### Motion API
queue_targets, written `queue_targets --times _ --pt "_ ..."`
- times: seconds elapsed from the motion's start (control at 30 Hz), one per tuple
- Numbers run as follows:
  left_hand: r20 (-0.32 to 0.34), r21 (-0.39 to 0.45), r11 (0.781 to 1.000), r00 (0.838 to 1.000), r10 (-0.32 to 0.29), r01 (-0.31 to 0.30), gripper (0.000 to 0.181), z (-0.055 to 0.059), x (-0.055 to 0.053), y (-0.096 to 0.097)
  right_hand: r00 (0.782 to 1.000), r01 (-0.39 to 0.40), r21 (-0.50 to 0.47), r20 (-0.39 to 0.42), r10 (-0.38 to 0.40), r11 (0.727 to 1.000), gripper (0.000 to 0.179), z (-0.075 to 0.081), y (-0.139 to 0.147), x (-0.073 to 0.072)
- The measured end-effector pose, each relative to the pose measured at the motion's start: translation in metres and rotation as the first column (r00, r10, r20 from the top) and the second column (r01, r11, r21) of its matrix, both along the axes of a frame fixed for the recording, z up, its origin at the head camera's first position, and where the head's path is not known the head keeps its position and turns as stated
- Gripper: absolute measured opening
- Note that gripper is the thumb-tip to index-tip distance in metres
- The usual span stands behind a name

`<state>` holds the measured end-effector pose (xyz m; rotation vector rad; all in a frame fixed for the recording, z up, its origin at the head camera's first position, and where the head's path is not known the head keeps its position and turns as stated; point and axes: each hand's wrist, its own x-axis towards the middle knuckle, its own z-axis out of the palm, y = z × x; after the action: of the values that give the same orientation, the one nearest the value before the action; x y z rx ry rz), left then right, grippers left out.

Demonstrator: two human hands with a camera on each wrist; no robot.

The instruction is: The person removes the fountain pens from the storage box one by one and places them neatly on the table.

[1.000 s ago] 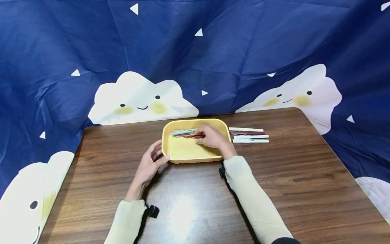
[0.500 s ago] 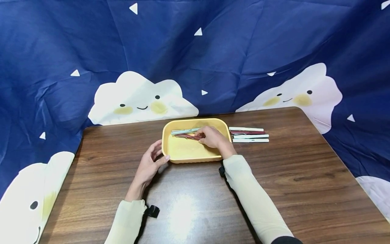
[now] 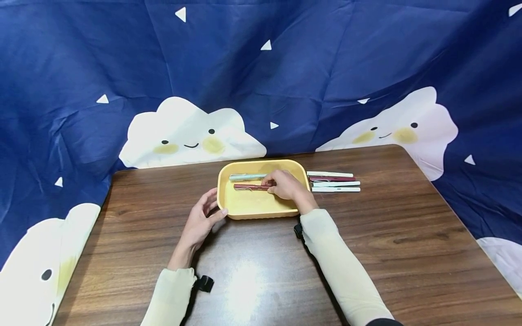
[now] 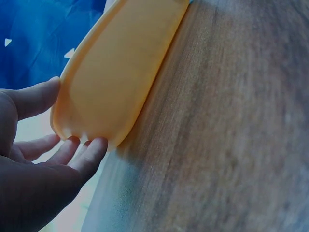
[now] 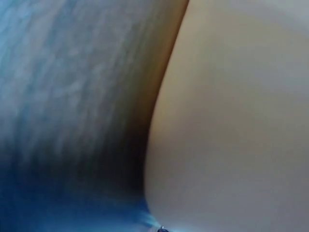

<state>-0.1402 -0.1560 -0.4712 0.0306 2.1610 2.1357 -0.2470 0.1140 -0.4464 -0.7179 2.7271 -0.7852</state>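
A shallow yellow tray (image 3: 253,212) lies near the far side of the wooden table. My left hand (image 3: 200,219) holds its left end, thumb at the near corner; the left wrist view shows the fingertips against the end wall of the tray (image 4: 116,72). Reaching into the tray, my right hand (image 3: 285,184) pinches the right end of a dark red pen (image 3: 246,187), which has a clip. Behind it a light blue pen (image 3: 247,177) lies roughly parallel, its right end hidden by the hand. The blurred right wrist view has the tray's outer wall (image 5: 217,121) but no fingers.
Several pens lie side by side right of the tray: a white pen (image 3: 330,174) at the back, a dark red pen (image 3: 332,179), and paler ones in front, including a pale mint pen (image 3: 336,184). A blue cloud-print cloth (image 3: 293,81) hangs behind the table (image 3: 399,235).
The dark red pen, gripped by my right hand, has shifted toward the near side of the tray, away from the light blue pen, and straightened. My left hand and the tray stay put.
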Motion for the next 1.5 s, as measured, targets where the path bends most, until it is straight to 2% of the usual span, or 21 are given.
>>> queue_targets --times 0.43,0.8,0.93,1.2,1.5 --pt "0.0 0.012 1.0 1.0 -0.003 0.003 0.07 0.001 0.002 0.001 1.0 0.017 -0.093 0.028 -0.014 0.996 0.025 0.011 0.004 0.005" --pt "0.003 0.007 1.0 1.0 -0.003 0.003 0.07 0.002 0.002 0.001 1.0 -0.014 -0.225 0.018 0.018 0.974 0.021 0.021 0.017 0.012" --pt "0.002 0.01 1.0 1.0 -0.002 0.002 0.07 0.001 0.001 0.001 1.0 -0.025 -0.248 -0.011 0.023 0.968 0.02 0.024 0.022 0.014" --pt "0.002 0.01 1.0 1.0 -0.006 0.006 0.07 0.002 0.002 0.0 0.993 -0.021 -0.229 -0.12 -0.007 0.973 0.02 0.033 0.03 0.021" --pt "0.005 0.005 1.0 1.0 -0.003 0.003 0.07 0.001 0.002 0.001 0.988 -0.014 -0.235 -0.153 -0.023 0.972 0.021 0.043 0.045 0.026"
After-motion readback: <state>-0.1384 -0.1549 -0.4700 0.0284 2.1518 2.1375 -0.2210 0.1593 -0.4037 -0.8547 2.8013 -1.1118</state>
